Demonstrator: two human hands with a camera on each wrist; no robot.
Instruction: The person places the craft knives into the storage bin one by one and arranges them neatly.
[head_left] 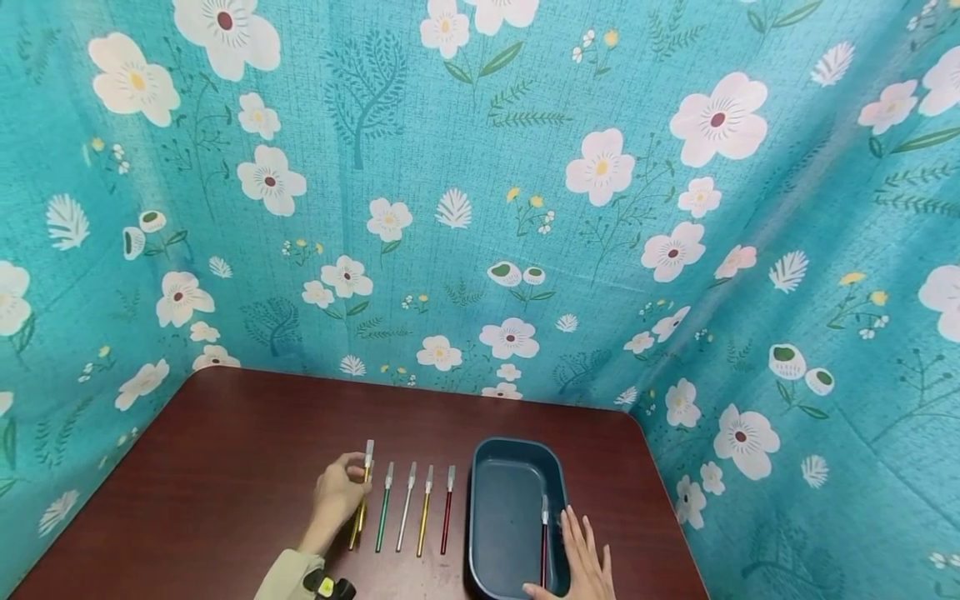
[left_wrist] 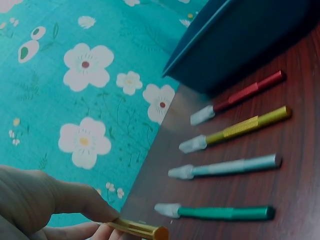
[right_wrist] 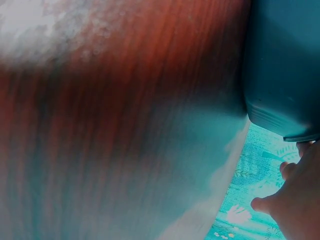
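My left hand pinches a gold capped craft knife between thumb and fingers, its pale cap pointing away from me. Another gold shaft shows just beneath it, partly hidden by the hand. To the right, a green craft knife, a silver one, a yellow-gold one and a red one lie side by side, caps away from me. My right hand rests with fairly straight fingers along the right rim of a dark blue bin. Inside the bin lies a dark red craft knife.
All of this is on a dark reddish-brown table with rounded far corners. A turquoise flowered cloth hangs behind the table and on both sides. The bin's wall rises right beside the red knife.
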